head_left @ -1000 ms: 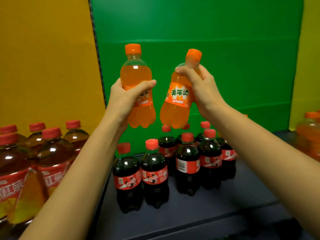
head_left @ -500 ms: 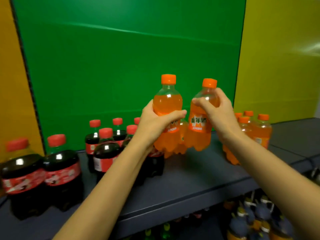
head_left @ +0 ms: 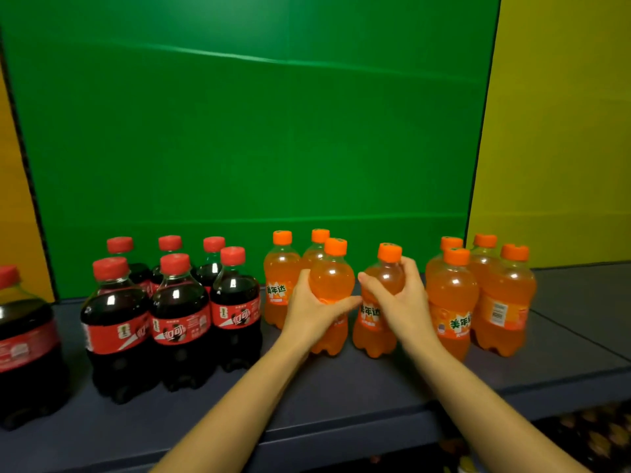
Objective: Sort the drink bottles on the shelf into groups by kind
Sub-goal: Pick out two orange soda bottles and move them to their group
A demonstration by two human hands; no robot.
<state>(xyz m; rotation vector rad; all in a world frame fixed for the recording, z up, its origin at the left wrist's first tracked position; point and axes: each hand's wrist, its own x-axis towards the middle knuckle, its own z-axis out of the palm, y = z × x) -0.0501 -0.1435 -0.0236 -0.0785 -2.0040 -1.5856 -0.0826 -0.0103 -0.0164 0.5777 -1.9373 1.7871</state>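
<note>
My left hand [head_left: 312, 310] grips an orange soda bottle [head_left: 332, 276] standing upright on the dark shelf [head_left: 341, 397]. My right hand [head_left: 399, 298] grips a second orange soda bottle [head_left: 374, 332] just to its right, also down on the shelf. Two more orange sodas [head_left: 278, 285] stand behind them, and several others [head_left: 478, 295] are grouped at the right. Several cola bottles with red caps [head_left: 170, 315] stand in a cluster to the left.
A larger cola bottle [head_left: 24, 343] stands at the far left edge. Green [head_left: 239, 131] and yellow [head_left: 563, 131] panels back the shelf. More bottles [head_left: 597, 435] show dimly on a lower shelf at bottom right. Bare shelf lies at the far right.
Both hands have carried their orange bottles from up in the air down and to the right, and now the bottles stand on the shelf between the orange groups. The view has shifted right.
</note>
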